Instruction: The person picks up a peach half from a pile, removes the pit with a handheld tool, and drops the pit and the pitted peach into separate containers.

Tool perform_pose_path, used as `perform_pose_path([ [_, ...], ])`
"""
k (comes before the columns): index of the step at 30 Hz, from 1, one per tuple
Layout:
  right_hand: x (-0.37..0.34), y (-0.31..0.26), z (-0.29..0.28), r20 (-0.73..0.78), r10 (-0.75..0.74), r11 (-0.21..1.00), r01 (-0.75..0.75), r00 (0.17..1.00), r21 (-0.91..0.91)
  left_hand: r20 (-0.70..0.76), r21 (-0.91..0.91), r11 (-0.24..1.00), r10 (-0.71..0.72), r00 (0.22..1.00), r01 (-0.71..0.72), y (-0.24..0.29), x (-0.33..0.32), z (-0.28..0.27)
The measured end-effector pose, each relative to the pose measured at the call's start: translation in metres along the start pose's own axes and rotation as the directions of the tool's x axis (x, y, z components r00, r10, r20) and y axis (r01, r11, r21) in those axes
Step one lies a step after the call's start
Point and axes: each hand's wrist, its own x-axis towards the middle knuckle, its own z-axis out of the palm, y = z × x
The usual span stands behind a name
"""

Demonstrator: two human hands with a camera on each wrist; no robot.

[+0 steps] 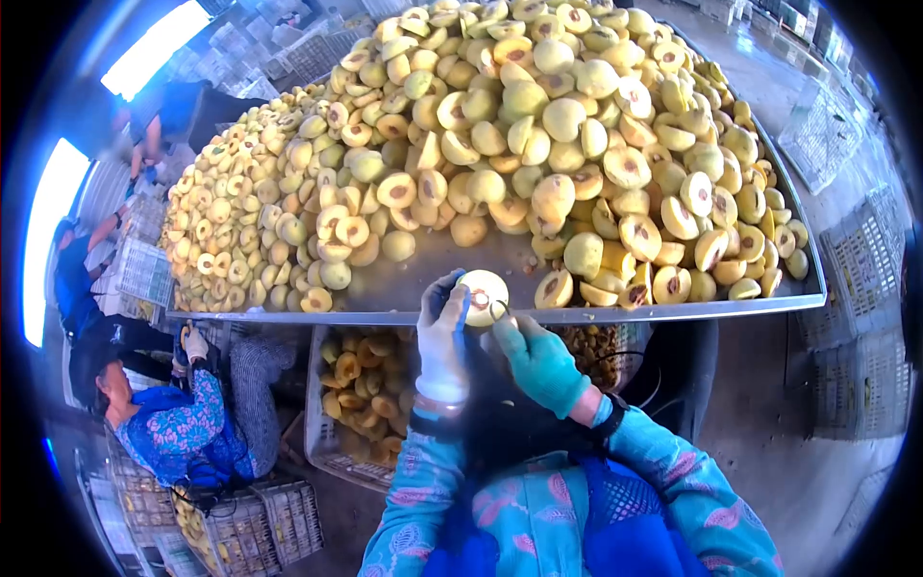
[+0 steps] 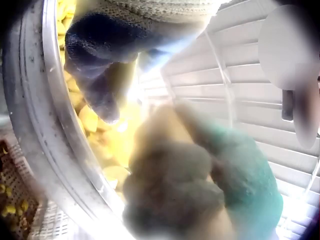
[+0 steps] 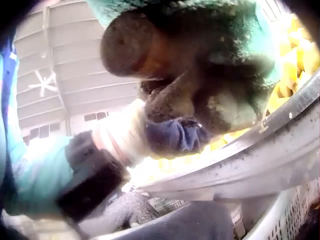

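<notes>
In the head view a halved yellow fruit (image 1: 484, 296), cut face and brown pit area showing, is held at the metal table's near edge. The left hand (image 1: 444, 341), in a white and dark blue glove, grips it from the left. A green-gloved right hand (image 1: 543, 365) is at its lower right, fingers curled around a small tool (image 1: 499, 310) whose thin curved end meets the fruit. Both wrist views show the gloves close up, left hand (image 2: 115, 55) and right hand (image 3: 200, 60); the right one's fingers are curled on a brownish handle (image 3: 131, 45), partly blurred.
A large heap of halved fruit (image 1: 461, 144) covers the metal table, whose raised rim (image 1: 385, 317) runs before the hands. Below stand a crate (image 1: 317, 423) of fruit pieces and another of brown bits (image 1: 591, 351). A seated person (image 1: 192, 413) works at the left; stacked crates stand right.
</notes>
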Motion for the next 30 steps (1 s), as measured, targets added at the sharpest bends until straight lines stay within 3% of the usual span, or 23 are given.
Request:
perform_pose_path([
  [2,0.004,0.011,0.009,0.006,0.033,0.999,-0.033,0.999,0.04,0.034,0.136,0.978,0.152,0.988,-0.155,-0.005,0.002,0.005],
  [3,0.006,0.014,0.012,0.024,0.058,0.995,-0.06,0.998,0.074,0.05,0.074,0.984,0.157,0.986,-0.161,-0.004,0.0,0.007],
  [6,0.006,0.011,0.012,-0.017,0.017,0.993,-0.015,1.0,0.117,0.061,-0.026,0.997,0.08,0.995,-0.078,-0.002,0.0,0.005],
  [10,0.002,0.005,0.014,-0.049,-0.021,0.992,0.027,0.999,0.125,0.029,-0.01,0.992,0.124,0.992,-0.123,-0.006,0.0,0.003],
  [12,0.001,0.006,0.015,-0.073,-0.001,0.989,0.012,0.997,0.146,-0.047,-0.014,1.0,0.018,0.999,-0.018,0.001,-0.001,0.012],
  [16,-0.004,0.013,0.022,-0.137,-0.002,0.988,0.024,0.991,0.155,-0.071,0.035,0.999,-0.006,0.997,0.009,0.003,-0.001,0.02],
  [19,-0.004,0.017,0.027,-0.098,-0.059,0.964,0.082,0.993,0.252,-0.046,0.087,0.995,0.047,0.998,-0.043,-0.004,0.003,0.021],
  [21,-0.008,0.021,0.039,-0.179,-0.022,0.954,0.074,0.984,0.291,-0.051,0.151,0.985,0.09,0.995,-0.081,-0.01,-0.002,0.027],
  [22,-0.005,0.021,0.035,-0.175,-0.031,0.954,0.081,0.984,0.288,-0.029,0.175,0.983,0.066,0.997,-0.06,-0.012,0.0,0.024],
  [24,-0.006,0.026,0.023,0.038,0.046,0.895,-0.058,0.998,0.443,0.026,0.172,0.984,0.032,0.999,-0.036,-0.013,0.001,0.018],
  [26,0.0,0.021,0.003,0.188,-0.001,0.902,-0.08,0.982,0.423,0.238,0.25,0.958,-0.201,0.95,0.14,0.011,0.007,0.01],
  [28,-0.004,0.039,0.026,0.047,-0.106,0.904,0.076,0.993,0.42,0.275,0.336,0.937,-0.19,0.942,0.091,0.004,0.016,0.002],
  [29,-0.011,0.011,0.017,0.192,0.16,0.823,-0.238,0.968,0.516,0.244,0.407,0.913,-0.121,0.962,0.011,-0.002,0.014,0.003],
  [30,-0.017,-0.018,0.008,0.355,0.384,0.649,-0.523,0.852,0.553,0.222,0.478,0.876,-0.047,0.974,-0.067,-0.007,0.012,0.006],
])
